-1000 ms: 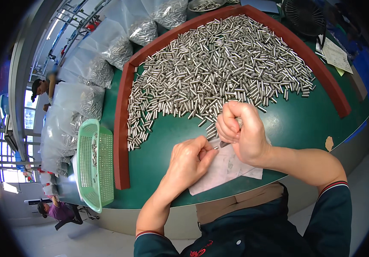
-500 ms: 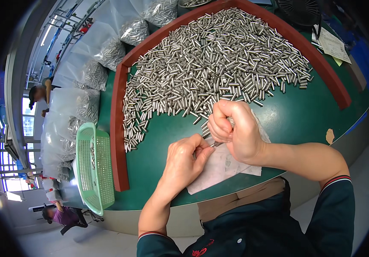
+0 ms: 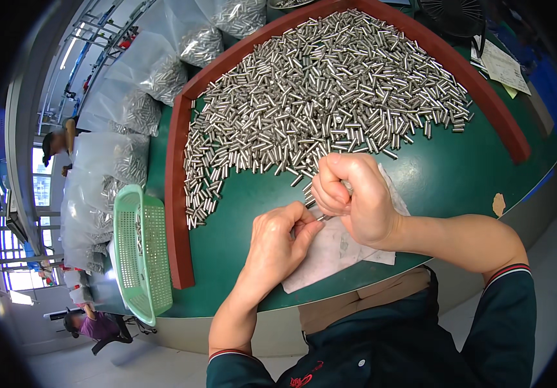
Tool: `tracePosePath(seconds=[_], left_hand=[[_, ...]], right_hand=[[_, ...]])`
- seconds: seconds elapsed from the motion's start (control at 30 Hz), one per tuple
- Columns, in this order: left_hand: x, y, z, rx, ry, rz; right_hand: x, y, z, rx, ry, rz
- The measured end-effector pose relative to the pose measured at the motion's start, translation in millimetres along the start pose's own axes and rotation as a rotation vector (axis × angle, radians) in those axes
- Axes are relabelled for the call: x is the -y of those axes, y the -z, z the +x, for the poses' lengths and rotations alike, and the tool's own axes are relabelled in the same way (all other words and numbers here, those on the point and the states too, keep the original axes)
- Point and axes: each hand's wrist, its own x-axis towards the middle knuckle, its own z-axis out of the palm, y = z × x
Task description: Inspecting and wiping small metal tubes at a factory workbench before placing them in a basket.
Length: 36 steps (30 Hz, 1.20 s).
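My left hand [image 3: 280, 239] is closed, with a small metal pin [image 3: 321, 218] pinched between thumb and fingertips. Just right of it, my right hand [image 3: 359, 200] is curled into a fist; what lies inside its fingers is mostly hidden. Under both hands a whitish, stained cloth [image 3: 317, 262] lies on the green tabletop [image 3: 252, 197]. Beyond them spreads a large heap of short, shiny metal pins [image 3: 317, 90], whose near edge reaches almost to my right fist.
A dark red raised border [image 3: 180, 194] frames the heap. Left of it stands a light green plastic basket [image 3: 156, 258] with a few pins. Clear bags of pins [image 3: 139, 113] line the far left. A black fan [image 3: 450, 16] and papers [image 3: 501, 68] sit far right.
Both hands keep nearly the same place and grip. My right fist has shifted very slightly left; the heap and basket look unchanged.
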Motion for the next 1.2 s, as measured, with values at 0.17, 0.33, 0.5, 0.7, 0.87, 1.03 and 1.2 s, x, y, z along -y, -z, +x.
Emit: tracePosePath(seconds=[0.17,0.33,0.5,0.7,0.87,1.03,1.2], left_hand=[[-0.7,-0.7,1.0,-0.021,0.003,-0.020],[0.0,-2.2,2.2,-0.034,0.018,-0.047],[-4.7,1.4,5.5,-0.007,0.054,-0.059],[-7.4,0.8,6.6,-0.015,0.043,-0.071],[-2.3,6.9,2.4,0.016,0.098,-0.023],[29.3,19.7,9.9,0.056,0.239,-0.988],[42.0,25.1,13.1,0.146,0.292,-1.383]], right_hand=[[-2.3,-0.6,1.0,0.014,0.047,-0.038],[-4.7,2.9,-1.3,0.040,0.069,-0.050],[-10.4,0.1,-6.3,0.109,0.194,-0.222],[-8.6,-2.4,-5.3,0.068,0.197,-0.258],[-0.3,1.9,3.8,0.030,0.090,-0.080],[13.3,1.9,5.4,-0.032,0.104,0.048],[9.0,4.9,4.7,-0.002,0.038,0.043]])
